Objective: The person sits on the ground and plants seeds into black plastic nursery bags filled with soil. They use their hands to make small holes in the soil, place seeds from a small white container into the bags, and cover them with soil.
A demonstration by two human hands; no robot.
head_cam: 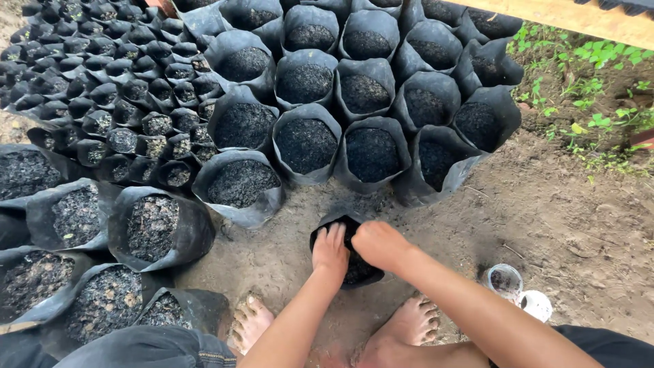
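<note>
The small black grow bag (pixel 346 267) sits on the bare dirt ground (pixel 545 225) just ahead of the person's bare feet, part-filled with dark soil. The left hand (pixel 330 250) lies flat, fingers spread, over its near rim; the right hand (pixel 379 244) is curled closed over the bag's top edge, though what it pinches cannot be made out. Beyond stand rows of larger black bags (pixel 306 143) packed with dark potting mix, smaller ones (pixel 102 82) at the left. A clear plastic cup (pixel 505 280) and a white lid (pixel 536 304) rest to the right, green weeds (pixel 593 82) beyond.
</note>
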